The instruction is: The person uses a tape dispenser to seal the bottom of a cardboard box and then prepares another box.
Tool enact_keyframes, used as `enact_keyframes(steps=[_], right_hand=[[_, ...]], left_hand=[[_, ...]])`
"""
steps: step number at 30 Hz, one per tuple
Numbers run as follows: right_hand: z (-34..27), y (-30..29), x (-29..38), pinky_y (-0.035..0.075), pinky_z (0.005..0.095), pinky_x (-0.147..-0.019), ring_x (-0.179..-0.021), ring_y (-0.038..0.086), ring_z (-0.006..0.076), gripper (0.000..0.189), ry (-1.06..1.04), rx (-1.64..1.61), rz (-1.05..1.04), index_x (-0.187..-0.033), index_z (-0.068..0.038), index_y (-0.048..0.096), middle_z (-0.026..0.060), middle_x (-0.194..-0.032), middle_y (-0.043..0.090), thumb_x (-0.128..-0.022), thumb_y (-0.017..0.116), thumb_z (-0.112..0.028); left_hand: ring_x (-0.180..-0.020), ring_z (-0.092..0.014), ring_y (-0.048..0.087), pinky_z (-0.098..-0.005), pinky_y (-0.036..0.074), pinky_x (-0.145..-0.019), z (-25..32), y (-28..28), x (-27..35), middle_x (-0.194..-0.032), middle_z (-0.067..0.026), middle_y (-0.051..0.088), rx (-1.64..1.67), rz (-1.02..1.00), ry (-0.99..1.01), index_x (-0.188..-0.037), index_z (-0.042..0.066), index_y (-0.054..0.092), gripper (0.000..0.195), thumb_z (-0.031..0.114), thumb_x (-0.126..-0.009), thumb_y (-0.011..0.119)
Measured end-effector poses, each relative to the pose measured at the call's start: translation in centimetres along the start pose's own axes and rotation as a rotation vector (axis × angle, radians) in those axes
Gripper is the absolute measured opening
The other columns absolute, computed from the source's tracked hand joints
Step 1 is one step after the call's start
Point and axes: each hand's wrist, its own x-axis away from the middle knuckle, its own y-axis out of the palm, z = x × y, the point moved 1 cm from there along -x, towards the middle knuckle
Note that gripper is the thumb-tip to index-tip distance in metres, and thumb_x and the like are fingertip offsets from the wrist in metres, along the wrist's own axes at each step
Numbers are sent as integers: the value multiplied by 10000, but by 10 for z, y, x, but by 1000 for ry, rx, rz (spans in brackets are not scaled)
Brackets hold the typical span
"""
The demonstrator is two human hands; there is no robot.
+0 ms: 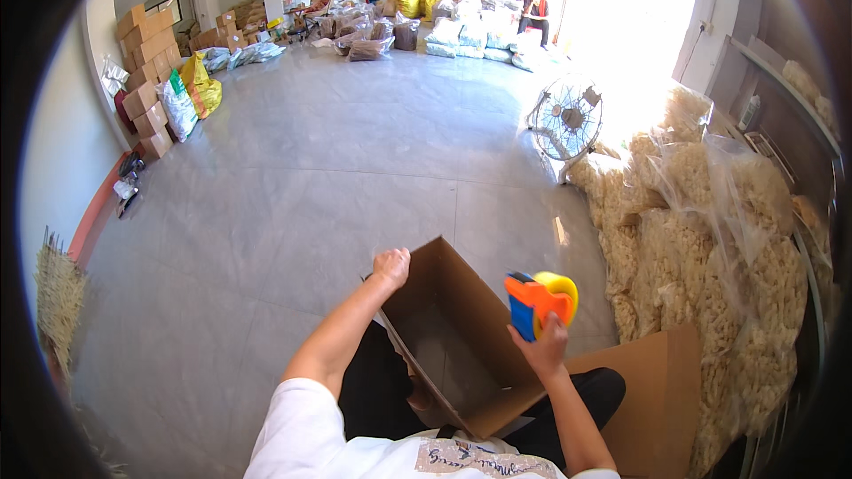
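A brown cardboard box point(489, 293) stands before me between my knees, its walls spread and the grey floor visible through it. My left hand point(391, 267) grips the box's upper edge at its far left corner. In my right hand point(547, 346) is an orange and blue tape dispenser point(532, 299) carrying a roll of yellow tape point(566, 287). The dispenser is held up over the right side of the box. A flat sheet of cardboard point(649, 392) lies at my right, partly behind my knee and forearm.
Large clear plastic bags of pale, fibrous-looking material point(699, 266) line the right side. A floor fan point(569, 118) stands beyond them. Stacked cartons point(150, 80) and filled sacks point(193, 90) are along the left wall. At the back, a person point(534, 13) sits beside piled bags point(466, 30).
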Motion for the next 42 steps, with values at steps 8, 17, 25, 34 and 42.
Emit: enact_keyframes(steps=[8, 17, 25, 34, 42], right_hand=[[-13, -126, 78, 503, 307, -663, -751, 622, 187, 582, 471, -401, -124, -1101, 25, 454, 124, -832, 610, -657, 788, -152], [-28, -176, 103, 485, 257, -717, -794, 588, 118, 429, 884, -748, -482, -1021, -9, 516, 74, -878, 608, -698, 742, -178], [-28, -60, 95, 499, 297, -624, -635, 624, 256, 501, 599, -456, -536, -947, -3, 552, 153, -758, 620, -679, 745, -379], [-29, -53, 98, 510, 304, -633, -654, 643, 259, 546, 565, -409, -529, -935, -3, 553, 143, -757, 628, -658, 756, -427], [-12, -54, 99, 490, 270, -636, -651, 608, 182, 490, 645, -535, -476, -921, -11, 564, 105, -741, 615, -670, 765, -381]], left_hand=[[-801, -298, 681, -381, 559, -673, 20, 15, 26, -839, -213, 668, -166, 5, 125, -1044, -85, 525, 312, 48, -766, 572], [-736, -311, 667, -403, 533, -678, 4, -2, 31, -766, -176, 667, -161, 70, 303, -1238, 3, 483, 418, 126, -842, 533], [-827, -317, 660, -429, 522, -724, 10, -19, 44, -841, -200, 665, -361, -196, 352, -1294, -78, 377, 567, 53, -762, 521], [-730, -282, 672, -391, 523, -620, 51, 64, 64, -802, -217, 665, -510, -253, 504, -1256, -174, 375, 585, 96, -771, 561], [-1190, -317, 485, -403, 405, -965, 30, -22, 53, -1319, -240, 443, -123, -885, 468, -1288, -27, 459, 1050, 715, -576, 674]])
